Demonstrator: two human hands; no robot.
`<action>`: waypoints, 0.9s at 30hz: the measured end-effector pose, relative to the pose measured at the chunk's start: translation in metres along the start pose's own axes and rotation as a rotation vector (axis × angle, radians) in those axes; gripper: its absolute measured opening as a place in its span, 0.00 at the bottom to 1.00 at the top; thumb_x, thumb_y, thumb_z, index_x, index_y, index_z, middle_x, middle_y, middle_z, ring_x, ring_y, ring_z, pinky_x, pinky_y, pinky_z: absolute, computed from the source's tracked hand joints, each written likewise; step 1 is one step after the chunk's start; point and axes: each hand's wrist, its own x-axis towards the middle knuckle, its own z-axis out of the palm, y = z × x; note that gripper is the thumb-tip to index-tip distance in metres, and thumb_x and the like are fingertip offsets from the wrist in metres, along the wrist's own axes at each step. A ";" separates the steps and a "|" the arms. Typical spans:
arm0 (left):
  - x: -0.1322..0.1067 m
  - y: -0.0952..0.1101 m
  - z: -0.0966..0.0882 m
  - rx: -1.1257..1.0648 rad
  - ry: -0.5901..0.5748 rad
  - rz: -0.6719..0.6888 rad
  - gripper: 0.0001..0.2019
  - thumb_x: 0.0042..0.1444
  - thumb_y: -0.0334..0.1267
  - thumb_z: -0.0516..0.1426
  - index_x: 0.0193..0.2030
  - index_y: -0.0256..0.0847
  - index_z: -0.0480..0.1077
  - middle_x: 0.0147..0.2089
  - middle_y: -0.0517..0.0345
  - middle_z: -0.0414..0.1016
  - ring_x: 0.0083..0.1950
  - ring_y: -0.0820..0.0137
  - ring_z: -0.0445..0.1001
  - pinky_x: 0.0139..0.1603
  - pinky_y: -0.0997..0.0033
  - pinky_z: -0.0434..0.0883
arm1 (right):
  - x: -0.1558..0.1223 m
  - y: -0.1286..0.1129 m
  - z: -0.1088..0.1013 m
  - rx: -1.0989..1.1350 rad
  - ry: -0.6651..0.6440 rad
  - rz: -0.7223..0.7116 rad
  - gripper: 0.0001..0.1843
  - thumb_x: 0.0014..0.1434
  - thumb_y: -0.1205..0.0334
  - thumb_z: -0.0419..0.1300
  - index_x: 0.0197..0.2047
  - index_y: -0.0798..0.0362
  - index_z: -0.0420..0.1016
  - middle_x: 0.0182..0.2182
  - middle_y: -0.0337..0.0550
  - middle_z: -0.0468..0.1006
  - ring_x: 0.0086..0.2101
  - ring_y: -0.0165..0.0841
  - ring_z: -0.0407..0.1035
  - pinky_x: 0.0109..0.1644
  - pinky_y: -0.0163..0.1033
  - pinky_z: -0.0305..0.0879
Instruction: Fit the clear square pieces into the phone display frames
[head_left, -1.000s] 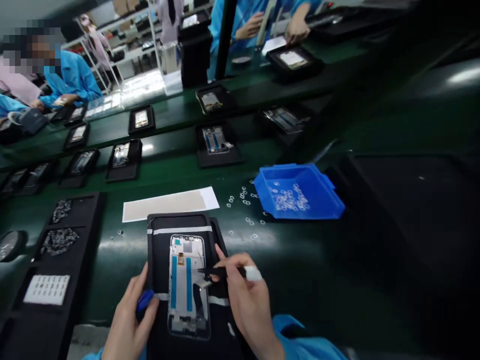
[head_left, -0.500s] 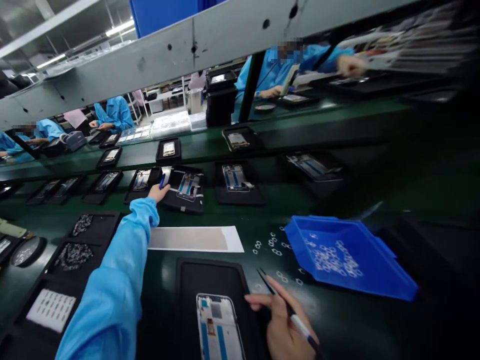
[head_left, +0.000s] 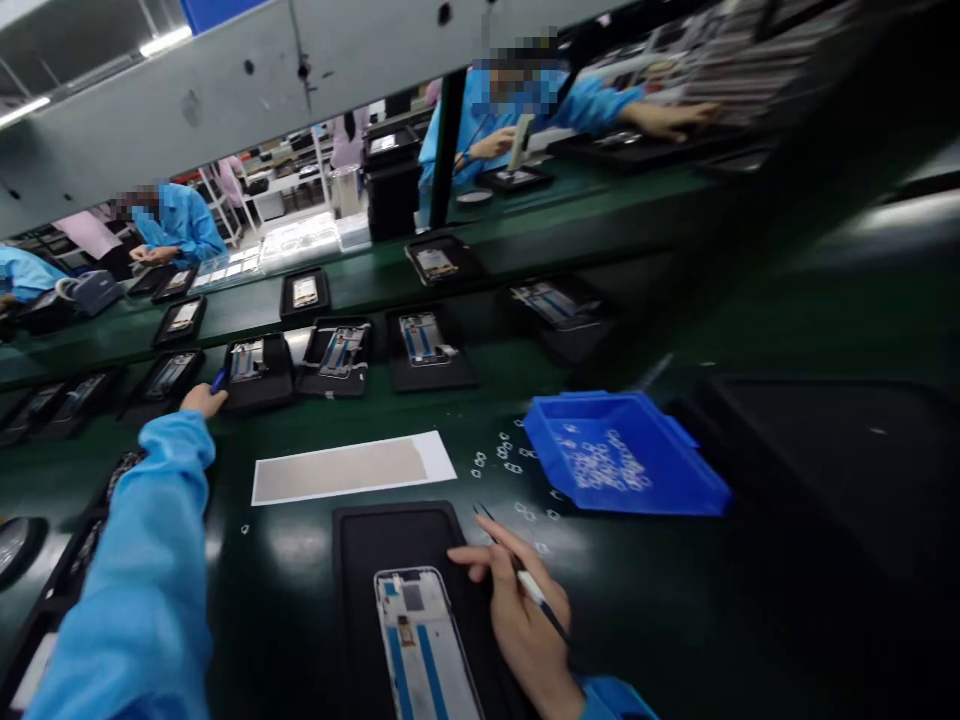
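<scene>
My left hand (head_left: 201,399) is stretched far out to the conveyor, closed round a small blue tool (head_left: 218,380), beside a black tray holding a phone frame (head_left: 259,370). My right hand (head_left: 517,620) rests on the near black tray (head_left: 360,540), gripping black tweezers (head_left: 517,575) that point up and left. A white phone frame with blue strips (head_left: 424,650) lies in this near tray, just left of my right hand. A blue bin of small rings (head_left: 622,455) sits to the right, with several loose rings (head_left: 510,465) scattered on the green mat.
A pale sheet (head_left: 349,468) lies beyond the near tray. Several black trays with phone frames (head_left: 427,345) ride the belt. Black compartment trays (head_left: 97,520) stand at left, a dark panel (head_left: 825,450) at right. Other people in blue coats (head_left: 180,220) work across the line.
My left hand let go of a tray it pushed onto the belt and has drawn back left along the belt. My right hand stays on the near tray with the tweezers.
</scene>
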 end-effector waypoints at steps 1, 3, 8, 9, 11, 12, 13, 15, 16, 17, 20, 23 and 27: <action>-0.010 -0.002 -0.009 -0.027 -0.004 0.007 0.14 0.64 0.44 0.55 0.47 0.34 0.70 0.38 0.56 0.74 0.38 0.68 0.74 0.40 0.66 0.73 | 0.000 -0.002 0.001 0.016 0.003 0.004 0.16 0.69 0.52 0.51 0.49 0.49 0.75 0.25 0.40 0.83 0.22 0.34 0.72 0.31 0.39 0.73; -0.039 -0.011 -0.028 -0.087 -0.020 0.002 0.15 0.65 0.44 0.51 0.49 0.34 0.68 0.27 0.64 0.69 0.29 0.71 0.70 0.32 0.72 0.69 | 0.000 -0.004 0.003 0.056 0.013 0.013 0.16 0.69 0.52 0.51 0.50 0.50 0.75 0.27 0.41 0.83 0.23 0.34 0.72 0.32 0.40 0.73; -0.167 -0.045 -0.042 -0.361 -0.096 0.053 0.24 0.53 0.58 0.54 0.52 0.49 0.62 0.25 0.70 0.67 0.20 0.75 0.61 0.19 0.78 0.58 | 0.001 -0.009 0.006 0.183 0.023 0.046 0.16 0.69 0.52 0.51 0.52 0.50 0.73 0.32 0.44 0.83 0.29 0.36 0.75 0.37 0.43 0.74; -0.196 -0.051 -0.035 -0.418 -0.085 0.050 0.27 0.46 0.62 0.57 0.49 0.48 0.64 0.27 0.68 0.70 0.22 0.73 0.65 0.19 0.76 0.60 | 0.002 -0.010 0.006 0.205 0.031 0.054 0.16 0.69 0.51 0.52 0.52 0.50 0.72 0.34 0.45 0.84 0.30 0.36 0.76 0.38 0.43 0.74; -0.251 -0.057 -0.010 -0.518 -0.110 0.062 0.30 0.38 0.64 0.61 0.43 0.45 0.66 0.30 0.61 0.74 0.29 0.65 0.73 0.23 0.72 0.68 | 0.003 -0.013 0.006 0.247 0.054 0.068 0.16 0.69 0.51 0.52 0.53 0.51 0.71 0.38 0.47 0.84 0.33 0.36 0.77 0.42 0.44 0.74; -0.276 -0.059 0.006 -0.566 -0.136 0.069 0.30 0.38 0.64 0.61 0.41 0.44 0.67 0.32 0.58 0.76 0.34 0.62 0.76 0.28 0.70 0.72 | 0.004 -0.014 0.006 0.262 0.071 0.072 0.17 0.69 0.51 0.52 0.53 0.51 0.70 0.40 0.47 0.83 0.35 0.36 0.78 0.44 0.45 0.74; -0.299 -0.059 0.023 -0.607 -0.159 0.072 0.29 0.38 0.63 0.61 0.40 0.43 0.67 0.34 0.56 0.77 0.37 0.60 0.77 0.33 0.68 0.74 | 0.005 -0.015 0.005 0.274 0.088 0.074 0.17 0.68 0.51 0.52 0.53 0.51 0.69 0.42 0.48 0.83 0.38 0.37 0.78 0.47 0.47 0.73; -0.339 -0.057 0.056 -0.653 -0.183 0.075 0.26 0.44 0.62 0.59 0.41 0.43 0.67 0.36 0.54 0.78 0.40 0.59 0.79 0.38 0.66 0.76 | 0.006 -0.015 0.005 0.289 0.100 0.083 0.17 0.68 0.51 0.53 0.55 0.51 0.67 0.45 0.50 0.82 0.44 0.38 0.77 0.52 0.49 0.71; -0.356 -0.055 0.070 -0.654 -0.194 0.085 0.24 0.47 0.60 0.58 0.43 0.43 0.67 0.37 0.53 0.78 0.41 0.59 0.79 0.39 0.66 0.76 | 0.006 -0.015 0.005 0.290 0.088 0.089 0.18 0.68 0.51 0.53 0.55 0.51 0.66 0.46 0.51 0.81 0.46 0.38 0.77 0.54 0.50 0.70; -0.370 -0.054 0.080 -0.641 -0.209 0.104 0.22 0.51 0.58 0.57 0.44 0.43 0.67 0.39 0.53 0.78 0.42 0.60 0.79 0.40 0.67 0.76 | 0.007 -0.014 0.005 0.290 0.066 0.097 0.18 0.67 0.52 0.53 0.56 0.51 0.66 0.47 0.52 0.81 0.47 0.39 0.76 0.56 0.51 0.69; -0.397 -0.054 0.091 -0.570 -0.261 0.197 0.17 0.57 0.53 0.56 0.47 0.45 0.69 0.43 0.52 0.78 0.44 0.61 0.79 0.42 0.68 0.76 | 0.005 -0.010 0.006 0.296 -0.016 0.115 0.19 0.64 0.55 0.58 0.56 0.52 0.65 0.49 0.55 0.80 0.50 0.40 0.75 0.57 0.52 0.68; -0.391 -0.063 0.079 -0.542 -0.240 0.244 0.14 0.57 0.50 0.58 0.45 0.45 0.72 0.45 0.51 0.77 0.46 0.61 0.78 0.45 0.67 0.75 | 0.003 -0.007 0.006 0.310 -0.048 0.127 0.22 0.59 0.57 0.62 0.55 0.52 0.65 0.51 0.56 0.79 0.51 0.41 0.74 0.58 0.53 0.68; -0.331 -0.085 0.067 -0.523 -0.046 0.145 0.14 0.57 0.50 0.56 0.39 0.43 0.75 0.40 0.52 0.79 0.43 0.61 0.78 0.46 0.66 0.74 | 0.002 -0.006 0.006 0.285 -0.050 0.138 0.22 0.58 0.58 0.64 0.54 0.51 0.66 0.51 0.55 0.78 0.51 0.43 0.74 0.58 0.55 0.68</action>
